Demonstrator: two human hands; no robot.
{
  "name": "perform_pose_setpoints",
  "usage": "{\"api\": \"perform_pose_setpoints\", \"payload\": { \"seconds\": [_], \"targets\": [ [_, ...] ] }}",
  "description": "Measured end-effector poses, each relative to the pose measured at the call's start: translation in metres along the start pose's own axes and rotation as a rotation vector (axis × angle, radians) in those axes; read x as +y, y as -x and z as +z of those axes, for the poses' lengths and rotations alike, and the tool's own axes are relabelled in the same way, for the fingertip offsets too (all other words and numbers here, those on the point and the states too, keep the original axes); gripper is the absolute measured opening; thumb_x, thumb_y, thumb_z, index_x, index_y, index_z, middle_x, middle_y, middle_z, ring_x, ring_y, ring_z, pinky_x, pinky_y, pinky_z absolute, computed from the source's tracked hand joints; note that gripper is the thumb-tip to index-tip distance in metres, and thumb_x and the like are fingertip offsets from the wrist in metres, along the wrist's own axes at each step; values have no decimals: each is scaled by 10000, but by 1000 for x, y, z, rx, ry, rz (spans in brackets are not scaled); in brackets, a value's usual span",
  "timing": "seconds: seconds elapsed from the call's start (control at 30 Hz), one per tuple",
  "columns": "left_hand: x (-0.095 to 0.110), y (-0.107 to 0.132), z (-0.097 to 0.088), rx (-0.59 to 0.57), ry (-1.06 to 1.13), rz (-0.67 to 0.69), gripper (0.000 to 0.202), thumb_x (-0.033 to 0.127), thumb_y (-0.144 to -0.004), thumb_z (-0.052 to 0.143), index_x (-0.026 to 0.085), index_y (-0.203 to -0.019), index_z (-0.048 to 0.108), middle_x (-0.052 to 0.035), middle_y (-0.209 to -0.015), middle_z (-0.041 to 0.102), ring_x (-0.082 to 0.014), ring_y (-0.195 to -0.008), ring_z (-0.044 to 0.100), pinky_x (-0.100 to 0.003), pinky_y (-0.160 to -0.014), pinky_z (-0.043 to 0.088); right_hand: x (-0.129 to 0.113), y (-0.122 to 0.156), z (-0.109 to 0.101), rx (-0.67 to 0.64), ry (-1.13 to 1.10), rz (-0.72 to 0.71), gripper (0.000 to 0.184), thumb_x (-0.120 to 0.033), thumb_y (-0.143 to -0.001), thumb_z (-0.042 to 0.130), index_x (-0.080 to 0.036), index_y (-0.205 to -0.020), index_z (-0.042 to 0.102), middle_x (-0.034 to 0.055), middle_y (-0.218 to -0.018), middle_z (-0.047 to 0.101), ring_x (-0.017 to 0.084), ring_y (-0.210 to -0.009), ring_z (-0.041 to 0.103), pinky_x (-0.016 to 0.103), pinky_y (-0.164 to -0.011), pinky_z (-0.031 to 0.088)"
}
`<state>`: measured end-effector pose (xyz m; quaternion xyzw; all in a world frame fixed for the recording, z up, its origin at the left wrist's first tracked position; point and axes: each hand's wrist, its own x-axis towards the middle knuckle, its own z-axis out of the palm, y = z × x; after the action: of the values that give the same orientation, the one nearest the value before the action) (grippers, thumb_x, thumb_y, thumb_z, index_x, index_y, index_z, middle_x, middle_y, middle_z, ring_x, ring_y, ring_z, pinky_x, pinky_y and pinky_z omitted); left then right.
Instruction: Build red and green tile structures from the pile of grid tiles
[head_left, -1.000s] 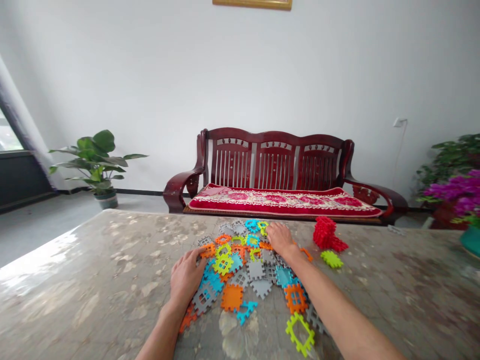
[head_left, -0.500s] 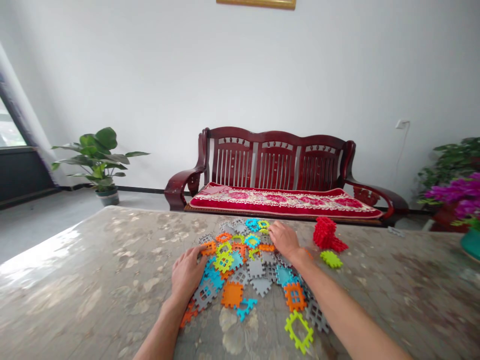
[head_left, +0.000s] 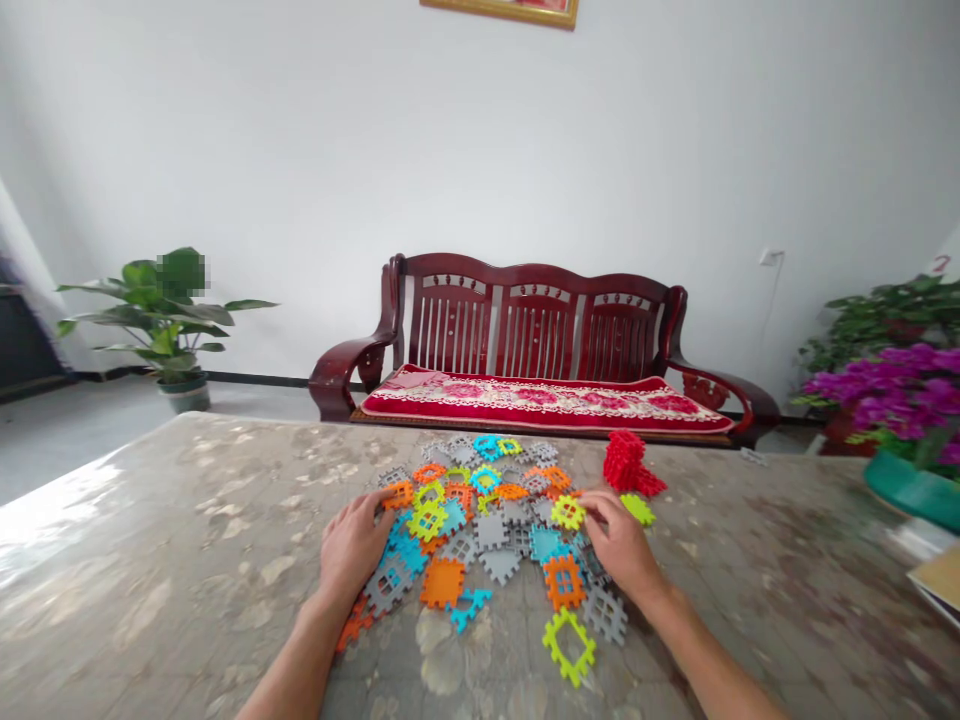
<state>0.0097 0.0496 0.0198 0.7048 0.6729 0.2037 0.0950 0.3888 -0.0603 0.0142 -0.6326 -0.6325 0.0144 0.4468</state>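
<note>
My right hand [head_left: 619,540] pinches a yellow-green window-patterned interlocking tile [head_left: 568,512] between thumb and fingers, holding it over the right side of the heap. At the heap's left edge my left hand [head_left: 354,540] rests with its fingers stretched toward an orange tile [head_left: 397,494] and touching it; the fingertips are partly hidden. Between the hands spread many toothed plastic tiles in grey, blue, orange and yellow-green. Among them are a solid orange tile [head_left: 442,582], a grey square tile [head_left: 492,531] and a yellow-green frame tile [head_left: 568,648] nearest me.
Beyond my right hand stands a red block of joined tiles [head_left: 624,460], with a yellow-green tile [head_left: 637,509] beside it. A patterned cloth covers the table [head_left: 187,560]. Flowers in a teal pot [head_left: 911,490] stand at right. A wooden bench [head_left: 536,270] is behind the table.
My right hand has come back toward me from the far side of the heap and now holds a yellow-green tile. The left hand stays by the orange tile. The view has turned slightly right.
</note>
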Motion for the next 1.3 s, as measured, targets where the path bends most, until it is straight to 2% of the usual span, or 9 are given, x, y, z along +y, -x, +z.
{"api": "perform_pose_setpoints", "payload": {
  "seconds": [0.13, 0.27, 0.37, 0.53, 0.7, 0.87, 0.97, 1.1, 1.3],
  "targets": [
    [-1, -1, 1, 0, -12, -1, 420, 366, -920, 400, 302, -1263, 633, -52, -1329, 639, -270, -1234, 565, -420, -1036, 398, -2, 13, 2, -103, -42, 76, 279, -212, -786, 505, -210, -1014, 667, 95, -1121, 683, 227, -1053, 634, 357, -899, 526],
    [-2, -2, 2, -4, -22, 8, 430, 361, -920, 392, 291, -1273, 627, -61, -1332, 636, -271, -1227, 566, -419, -1029, 402, -8, 15, 5, -162, 18, 151, 378, -306, -771, 585, -217, -1133, 644, 93, -1142, 691, 254, -1057, 636, 400, -947, 498],
    [-2, -2, 1, -11, -21, 12, 438, 365, -922, 386, 281, -1281, 622, -70, -1344, 626, -279, -1224, 565, -432, -1035, 396, -16, 12, 5, -178, 113, 206, 401, -322, -770, 600, -229, -1158, 643, 80, -1128, 702, 257, -1048, 638, 398, -946, 487],
    [-3, -2, 2, 3, -19, 4, 418, 368, -922, 410, 305, -1270, 631, -52, -1333, 637, -272, -1216, 569, -415, -1030, 402, -29, 10, 5, -185, 321, 197, 439, -305, -765, 628, -246, -1199, 652, 73, -1148, 710, 268, -1073, 631, 388, -959, 466],
    [-5, -4, 3, 12, -32, 11, 417, 376, -917, 420, 306, -1265, 638, -52, -1316, 649, -269, -1210, 577, -408, -1023, 411, -32, 12, 9, -166, 353, 189, 395, -327, -806, 605, -238, -1185, 666, 74, -1170, 709, 249, -1079, 641, 365, -959, 474],
    [-6, -5, 3, 13, -36, 25, 436, 387, -912, 406, 299, -1268, 642, -64, -1308, 653, -287, -1204, 587, -426, -1005, 429, -16, 9, -8, -10, 426, 148, 391, -339, -823, 593, -207, -1184, 663, 99, -1178, 704, 247, -1088, 636, 363, -972, 463],
    [-7, -5, 4, 20, -41, 21, 436, 387, -910, 407, 302, -1263, 647, -62, -1310, 652, -292, -1190, 595, -425, -994, 437, 4, 7, -30, 73, 538, 241, 397, -361, -818, 591, -199, -1173, 668, 108, -1111, 720, 261, -1017, 654, 362, -891, 487],
    [-7, -5, 5, 24, -43, 16, 427, 386, -910, 413, 306, -1257, 649, -55, -1315, 652, -288, -1199, 591, -416, -1001, 434, 30, 8, -52, 103, 694, 362, 391, -409, -824, 571, -224, -1150, 681, 96, -1024, 737, 277, -913, 670, 364, -776, 490],
    [-7, -6, 4, 10, -66, 10, 425, 400, -914, 413, 318, -1263, 641, -41, -1322, 648, -288, -1209, 590, -416, -1006, 438, 41, 8, -57, 95, 762, 440, 401, -449, -822, 571, -246, -1142, 701, 115, -983, 744, 298, -869, 670, 387, -742, 483]
  ]
}}
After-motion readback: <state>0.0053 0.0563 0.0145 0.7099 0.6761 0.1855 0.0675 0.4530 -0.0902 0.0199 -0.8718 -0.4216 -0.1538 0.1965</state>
